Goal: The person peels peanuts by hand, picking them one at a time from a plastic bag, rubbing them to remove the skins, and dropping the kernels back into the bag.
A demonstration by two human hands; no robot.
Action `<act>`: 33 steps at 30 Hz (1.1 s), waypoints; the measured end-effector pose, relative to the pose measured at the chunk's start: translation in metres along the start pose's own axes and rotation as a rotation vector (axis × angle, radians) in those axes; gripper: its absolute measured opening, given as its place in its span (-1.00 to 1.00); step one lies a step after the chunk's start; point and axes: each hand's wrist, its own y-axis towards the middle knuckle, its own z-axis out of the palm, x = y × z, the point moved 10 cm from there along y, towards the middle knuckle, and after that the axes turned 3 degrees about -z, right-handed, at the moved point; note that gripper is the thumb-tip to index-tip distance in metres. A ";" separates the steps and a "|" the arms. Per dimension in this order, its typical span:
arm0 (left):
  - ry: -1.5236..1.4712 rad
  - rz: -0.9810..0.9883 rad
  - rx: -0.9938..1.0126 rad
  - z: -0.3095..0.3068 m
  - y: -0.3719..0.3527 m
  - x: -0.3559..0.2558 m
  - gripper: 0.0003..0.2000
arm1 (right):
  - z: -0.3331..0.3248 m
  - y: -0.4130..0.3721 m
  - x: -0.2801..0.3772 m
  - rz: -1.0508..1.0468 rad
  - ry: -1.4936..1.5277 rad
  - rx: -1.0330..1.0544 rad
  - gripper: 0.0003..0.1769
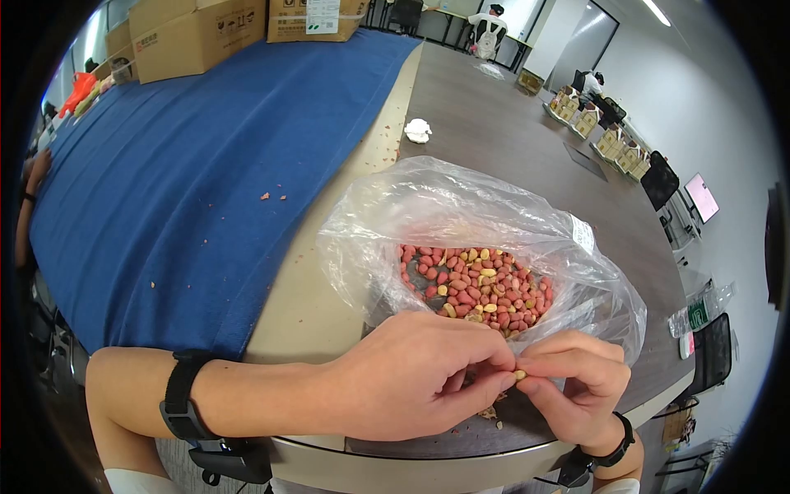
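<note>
Both hands meet near the table's front edge, over a small pale yellow peanut [520,375]. The thumb and forefinger of my left hand [420,375] pinch it from the left. From the other side my right hand [576,379] closes its thumb and forefinger on it. Just beyond them lies an open clear plastic bag [461,193], its mouth spread wide. Inside are many red-skinned peanuts [469,288], with some peeled yellow ones among them. Bits of peanut skin [488,413] lie on the table below my fingers.
A blue cloth [189,206] covers the table's left side, with cardboard boxes [197,37] at its back. A crumpled white tissue [418,131] sits beyond the bag. Small house-shaped boxes [613,144] and a plastic bottle [699,311] are at right. Another person's arm [31,185] shows at far left.
</note>
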 end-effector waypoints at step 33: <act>0.035 0.223 -0.066 -0.005 -0.003 -0.019 -0.92 | 0.004 0.001 0.011 -0.102 -0.051 0.020 -0.69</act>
